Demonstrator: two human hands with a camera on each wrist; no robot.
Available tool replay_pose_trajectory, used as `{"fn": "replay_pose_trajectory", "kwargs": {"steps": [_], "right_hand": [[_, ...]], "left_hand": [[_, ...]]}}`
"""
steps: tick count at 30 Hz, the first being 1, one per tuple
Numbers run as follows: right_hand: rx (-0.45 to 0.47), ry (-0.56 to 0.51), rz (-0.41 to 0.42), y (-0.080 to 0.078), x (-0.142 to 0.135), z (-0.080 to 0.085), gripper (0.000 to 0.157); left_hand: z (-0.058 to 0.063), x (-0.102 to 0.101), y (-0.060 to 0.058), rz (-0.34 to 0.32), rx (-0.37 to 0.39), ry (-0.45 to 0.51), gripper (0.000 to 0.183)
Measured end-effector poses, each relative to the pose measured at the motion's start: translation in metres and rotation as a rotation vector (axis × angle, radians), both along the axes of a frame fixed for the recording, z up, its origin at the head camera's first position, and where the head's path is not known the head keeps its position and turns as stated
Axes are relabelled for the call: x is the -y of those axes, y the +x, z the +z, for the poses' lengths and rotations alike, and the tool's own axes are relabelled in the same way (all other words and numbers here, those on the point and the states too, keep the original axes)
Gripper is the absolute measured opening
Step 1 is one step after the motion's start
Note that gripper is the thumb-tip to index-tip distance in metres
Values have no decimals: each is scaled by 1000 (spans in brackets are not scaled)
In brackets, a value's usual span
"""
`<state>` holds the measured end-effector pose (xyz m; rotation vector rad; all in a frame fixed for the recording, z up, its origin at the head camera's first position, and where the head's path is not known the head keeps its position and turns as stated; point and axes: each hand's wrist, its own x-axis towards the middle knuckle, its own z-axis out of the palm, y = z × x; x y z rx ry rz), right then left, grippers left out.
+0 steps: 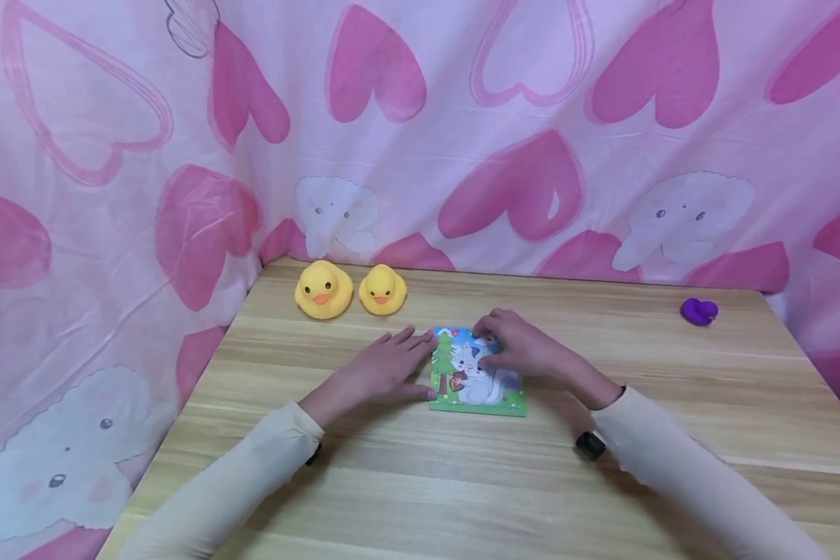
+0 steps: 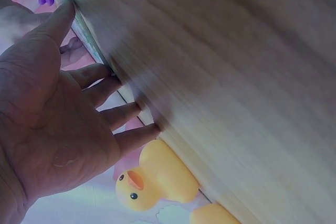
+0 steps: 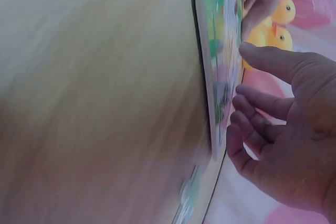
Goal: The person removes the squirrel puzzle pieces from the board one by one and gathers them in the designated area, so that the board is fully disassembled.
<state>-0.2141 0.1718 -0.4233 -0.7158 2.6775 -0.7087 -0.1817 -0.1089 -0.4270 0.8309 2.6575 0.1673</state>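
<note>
A flat picture puzzle board (image 1: 477, 385) with a white squirrel, a green tree and grass lies on the wooden table in the head view. My left hand (image 1: 385, 367) is at its left edge, fingers spread and fairly straight; the left wrist view shows the palm of this hand (image 2: 58, 108) with nothing in it. Over the upper right of the board is my right hand (image 1: 521, 342), its thumb and bent fingers at the picture. In the right wrist view, a gap shows between thumb and fingers of this hand (image 3: 289, 119). Part of the picture is hidden under it.
Two yellow rubber ducks, a larger one (image 1: 324, 290) and a smaller one (image 1: 383, 290), stand at the back left. A small purple duck (image 1: 700, 312) is at the back right. A pale flat item (image 3: 186, 198), partly cut off, lies past the board. Pink heart-patterned cloth (image 1: 511, 187) hangs behind.
</note>
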Motion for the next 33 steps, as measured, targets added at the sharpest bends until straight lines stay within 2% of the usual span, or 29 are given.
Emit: {"fn": "replay_pose_trajectory", "kwargs": {"steps": [7, 10, 21, 26, 33], "right_hand": [[-41, 86, -33, 3, 14, -1, 53], [-22, 93, -45, 1, 16, -1, 53], [2, 31, -28, -5, 13, -1, 51], [5, -8, -42, -5, 13, -3, 55], [-20, -58, 10, -3, 9, -4, 51]], "left_hand": [[-2, 1, -1, -6, -5, 6, 94], [-2, 2, -1, -8, -5, 5, 94], [-2, 0, -3, -4, 6, 22, 95], [-3, 0, -5, -7, 2, 13, 95], [-4, 1, -4, -8, -3, 11, 96]]}}
